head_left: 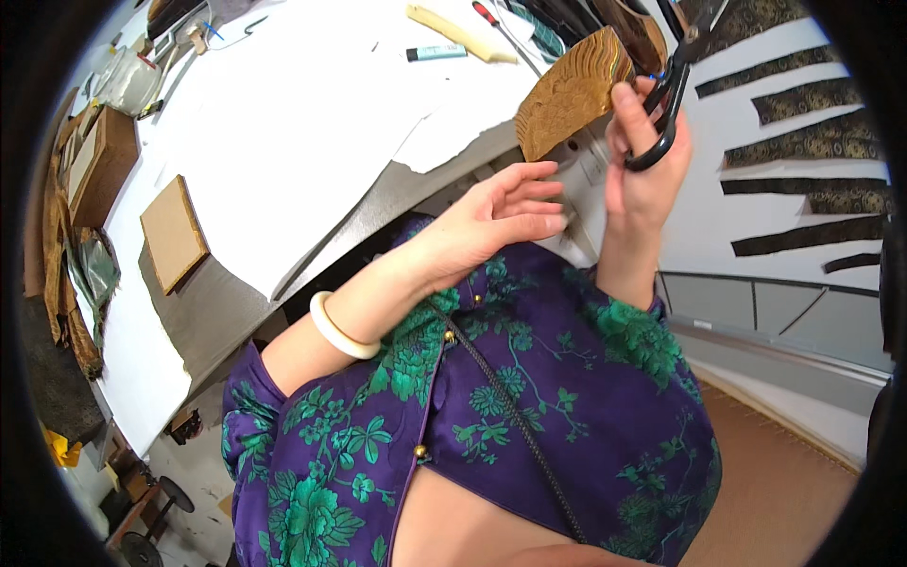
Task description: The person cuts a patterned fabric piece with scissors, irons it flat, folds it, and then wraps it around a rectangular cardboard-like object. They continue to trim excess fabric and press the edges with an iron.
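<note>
My right hand point(644, 161) is raised at the upper right, its fingers through the black handles of a pair of scissors point(672, 132). Against the fingertips of that same hand rests a golden-brown patterned fabric piece point(570, 94) with a wavy striped edge; the exact grip on it is partly hidden. My left hand point(501, 210) hovers just below the piece, in front of my body. It holds nothing, and its fingers are loosely bent and apart. A cream bangle point(338, 328) circles the left wrist.
White paper point(283, 123) covers the table, with a tan board point(174, 233) at left. A glue tube point(436, 53), a cream strip point(463, 33) and a red-handled screwdriver point(505, 36) lie toward the back. Several dark patterned fabric strips point(803, 137) lie at right.
</note>
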A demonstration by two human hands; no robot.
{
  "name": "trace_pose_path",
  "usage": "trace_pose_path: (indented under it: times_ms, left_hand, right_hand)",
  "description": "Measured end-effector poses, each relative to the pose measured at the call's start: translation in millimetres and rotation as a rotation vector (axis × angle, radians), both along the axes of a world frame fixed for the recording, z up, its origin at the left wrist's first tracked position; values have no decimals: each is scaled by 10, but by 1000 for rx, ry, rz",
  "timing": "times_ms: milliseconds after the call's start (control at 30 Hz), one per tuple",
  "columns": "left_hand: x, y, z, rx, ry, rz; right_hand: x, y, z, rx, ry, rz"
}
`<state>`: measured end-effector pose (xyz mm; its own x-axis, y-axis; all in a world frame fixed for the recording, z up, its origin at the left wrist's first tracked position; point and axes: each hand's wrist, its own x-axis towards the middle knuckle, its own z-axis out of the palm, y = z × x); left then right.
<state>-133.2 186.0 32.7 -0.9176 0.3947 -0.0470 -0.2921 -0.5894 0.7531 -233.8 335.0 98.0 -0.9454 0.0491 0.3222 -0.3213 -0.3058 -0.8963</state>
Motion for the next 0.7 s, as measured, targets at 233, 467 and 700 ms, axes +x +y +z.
trace_pose_path:
  times_ms: [233,467,700]
  left_hand:
    - [-94,-238,305,391,-101,634]
    - [80,-850,457,-13,108,1211]
    - [312,-1302,571,-118,98,1376]
  right_hand:
    - [326,-522,-331,-256,-134,149]
    - [530,-679,-440,-106,-319,507]
    - [582,-640,-579,173,-276,780]
